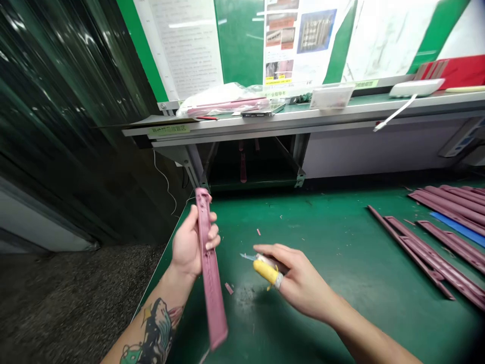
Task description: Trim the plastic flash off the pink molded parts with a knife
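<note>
Fingers of my left hand [188, 242] wrap round a long pink plastic strip [213, 288], a hollow moulded part, held lengthwise above the left side of the bench. To its right, my right hand [299, 278] is closed on a utility knife [271, 262] whose short blade points left, toward the strip but apart from it. A yellow cover sits on the right thumb. Small pink scraps, one of them a trimming [229, 288], lie on the green bench top [303, 217] between and beyond the hands.
Several more pink strips [420, 242] lie at the right, with a blue strip [460, 228] among them. A shelf [227, 129] across the back carries a plastic bag [223, 98] and a clear box [331, 96]. Beneath it, a dark tray [257, 183] holds pink pieces.
</note>
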`<state>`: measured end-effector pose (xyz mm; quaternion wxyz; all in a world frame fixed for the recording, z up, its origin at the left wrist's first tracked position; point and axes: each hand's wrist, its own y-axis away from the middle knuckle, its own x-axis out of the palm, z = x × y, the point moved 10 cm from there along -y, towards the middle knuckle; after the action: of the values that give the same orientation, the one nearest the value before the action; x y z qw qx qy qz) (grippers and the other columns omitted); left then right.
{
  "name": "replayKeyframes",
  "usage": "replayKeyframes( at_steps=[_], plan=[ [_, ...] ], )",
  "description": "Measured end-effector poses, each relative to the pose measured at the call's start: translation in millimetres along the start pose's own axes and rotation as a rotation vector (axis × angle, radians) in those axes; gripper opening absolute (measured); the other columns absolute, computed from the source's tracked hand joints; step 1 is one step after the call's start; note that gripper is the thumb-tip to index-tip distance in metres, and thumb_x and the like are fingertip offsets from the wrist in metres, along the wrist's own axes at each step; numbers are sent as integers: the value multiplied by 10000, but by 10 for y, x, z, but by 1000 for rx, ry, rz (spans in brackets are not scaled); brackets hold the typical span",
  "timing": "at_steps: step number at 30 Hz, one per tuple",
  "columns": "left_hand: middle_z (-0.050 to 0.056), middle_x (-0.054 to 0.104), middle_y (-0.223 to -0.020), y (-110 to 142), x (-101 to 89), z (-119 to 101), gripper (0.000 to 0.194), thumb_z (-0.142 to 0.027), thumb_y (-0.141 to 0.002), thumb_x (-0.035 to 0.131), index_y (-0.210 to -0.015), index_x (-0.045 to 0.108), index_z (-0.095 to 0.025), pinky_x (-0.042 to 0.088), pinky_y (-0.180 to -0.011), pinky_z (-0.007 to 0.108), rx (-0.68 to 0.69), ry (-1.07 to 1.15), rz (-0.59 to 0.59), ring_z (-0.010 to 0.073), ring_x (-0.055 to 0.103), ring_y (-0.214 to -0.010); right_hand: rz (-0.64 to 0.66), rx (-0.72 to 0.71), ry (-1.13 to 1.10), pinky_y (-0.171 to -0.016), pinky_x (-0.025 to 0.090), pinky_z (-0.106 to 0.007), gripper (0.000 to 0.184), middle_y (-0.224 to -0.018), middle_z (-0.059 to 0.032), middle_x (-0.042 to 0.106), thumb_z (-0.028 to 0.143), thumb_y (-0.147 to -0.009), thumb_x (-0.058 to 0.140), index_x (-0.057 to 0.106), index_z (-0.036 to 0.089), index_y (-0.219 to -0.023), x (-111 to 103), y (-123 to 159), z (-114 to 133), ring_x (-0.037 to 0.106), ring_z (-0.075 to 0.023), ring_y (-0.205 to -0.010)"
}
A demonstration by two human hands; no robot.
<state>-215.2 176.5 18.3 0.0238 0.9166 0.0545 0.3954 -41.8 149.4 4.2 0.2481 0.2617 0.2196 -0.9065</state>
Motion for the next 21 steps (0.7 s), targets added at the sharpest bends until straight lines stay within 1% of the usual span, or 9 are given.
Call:
replayKeyframes(
  at_steps=[2,4,5,7,9,12,15,18,21],
  plan=[
    [-11,551,-719,107,97,-329,330,-409,-971,343,-1133,581,-249,327,-333,156,289,-87,23,61,434,-412,47,5,77,-740,444,-279,284,-964,-47,670,327,-916,520,618,234,-1167,212,122,11,599,-176,-841],
    [-1,567,-732,314,282,-547,317,-430,-951,397,-1104,601,-241,332,-362,195,544,-234,83,77,438,-421,109,7,187,-703,429,-291,245,-876,-38,677,275,-894,528,645,238,-1105,428,205,35,597,-189,-786],
    [1,572,-735,420,380,-593,307,-442,-936,434,-1076,613,-236,337,-376,214,628,-303,115,84,443,-424,134,10,231,-685,420,-292,234,-842,-33,676,249,-881,529,652,242,-1081,511,228,44,595,-191,-761],
    [-3,579,-725,595,521,-613,296,-480,-891,511,-990,639,-232,341,-390,243,726,-387,152,95,450,-426,158,3,279,-659,404,-281,227,-809,-26,674,210,-865,527,660,251,-1045,611,240,62,594,-188,-734],
    [-7,587,-702,725,610,-597,291,-500,-849,571,-912,651,-228,335,-382,261,777,-429,177,104,451,-417,150,-20,294,-645,394,-266,227,-800,-25,678,196,-863,520,667,251,-1027,629,228,80,596,-181,-725],
    [-10,601,-665,835,669,-537,280,-500,-801,636,-870,653,-229,346,-381,278,789,-445,201,115,449,-409,121,-38,328,-622,379,-251,217,-772,-30,679,181,-853,516,687,242,-972,595,206,82,595,-173,-701],
    [-12,602,-657,884,678,-461,281,-498,-801,642,-909,652,-239,382,-413,292,766,-434,206,113,458,-418,93,2,386,-609,373,-252,223,-762,-33,680,169,-819,534,699,244,-949,558,180,52,598,-178,-701],
    [-12,596,-636,899,704,-394,316,-525,-802,628,-942,665,-245,377,-414,291,720,-432,217,106,452,-410,61,83,428,-622,386,-264,290,-808,-37,688,158,-784,551,697,259,-1013,512,145,-5,612,-199,-751],
    [-24,594,-587,903,711,-432,374,-550,-756,666,-1019,674,-284,352,-396,289,698,-417,200,120,448,-410,33,104,400,-651,409,-290,296,-855,-47,693,192,-809,547,690,259,-1059,457,124,-58,614,-217,-780]
  ],
)
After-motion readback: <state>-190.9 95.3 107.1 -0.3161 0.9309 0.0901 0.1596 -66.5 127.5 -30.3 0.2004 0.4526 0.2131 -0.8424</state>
